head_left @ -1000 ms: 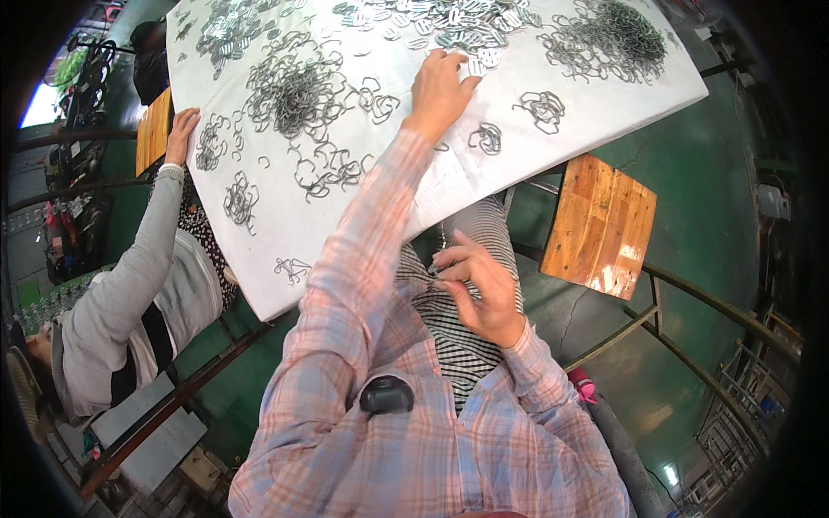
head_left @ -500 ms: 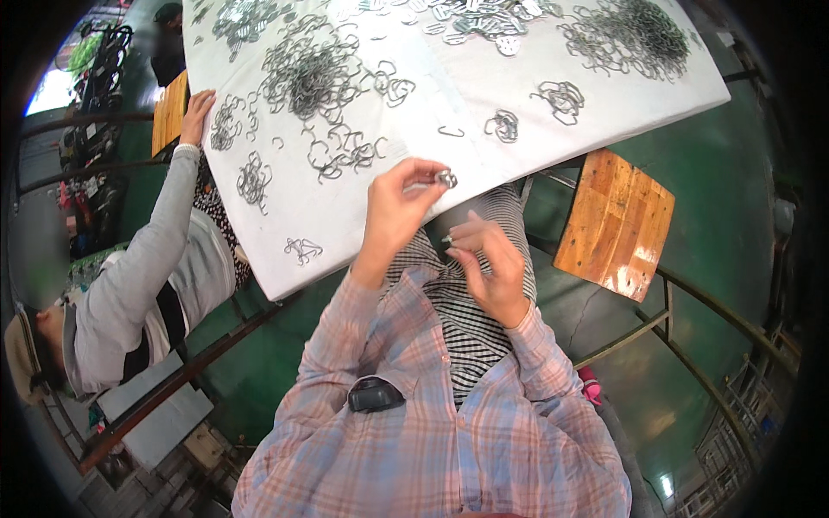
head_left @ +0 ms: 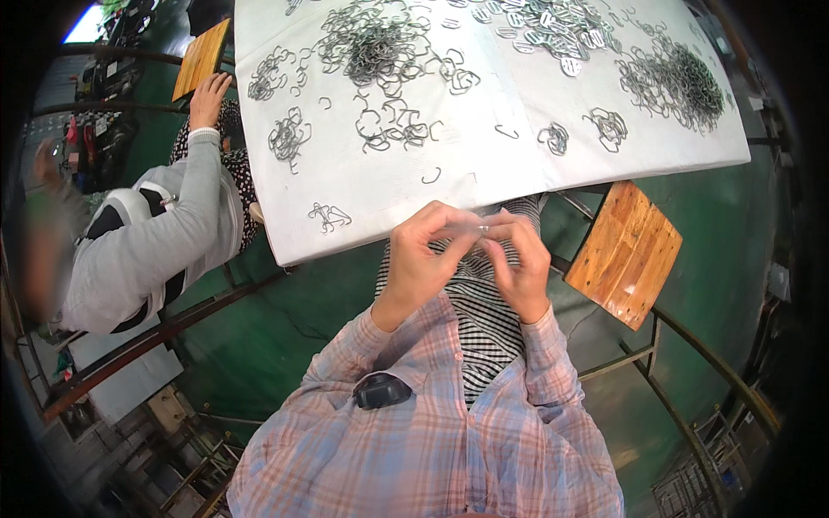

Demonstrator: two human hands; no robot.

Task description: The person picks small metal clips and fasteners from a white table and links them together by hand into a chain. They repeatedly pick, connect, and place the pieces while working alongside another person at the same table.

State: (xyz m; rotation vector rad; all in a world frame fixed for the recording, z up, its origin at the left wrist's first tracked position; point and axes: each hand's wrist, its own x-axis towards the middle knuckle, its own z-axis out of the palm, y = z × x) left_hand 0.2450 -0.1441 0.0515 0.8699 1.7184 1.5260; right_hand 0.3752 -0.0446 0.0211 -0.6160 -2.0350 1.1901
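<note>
Over my lap, just off the table's near edge, my two hands meet at the fingertips. My left hand (head_left: 421, 257) is closed in a pinch, and so is my right hand (head_left: 523, 266). Between their fingertips a small shiny metal piece (head_left: 484, 230) shows; motion blur and the fingers hide its shape. On the white-covered table (head_left: 380, 194), a single bent wire hook (head_left: 431, 176) lies closest to my left hand. Another loose hook (head_left: 507, 132) lies farther off. Beyond them is a scattered group of wire hooks (head_left: 397, 125).
Larger heaps include a dark wire-hook pile (head_left: 376, 53), a right-hand hook pile (head_left: 682, 86) and flat slotted metal buckles (head_left: 566, 34). A small hook cluster (head_left: 329, 217) sits near the left corner. A wooden stool (head_left: 626, 255) stands right; a co-worker in grey (head_left: 164, 233) sits left.
My hands have come together from apart, the left going right and down, the right moving slightly right and up. The view has shifted, and a hook beside my left hand now shows.
</note>
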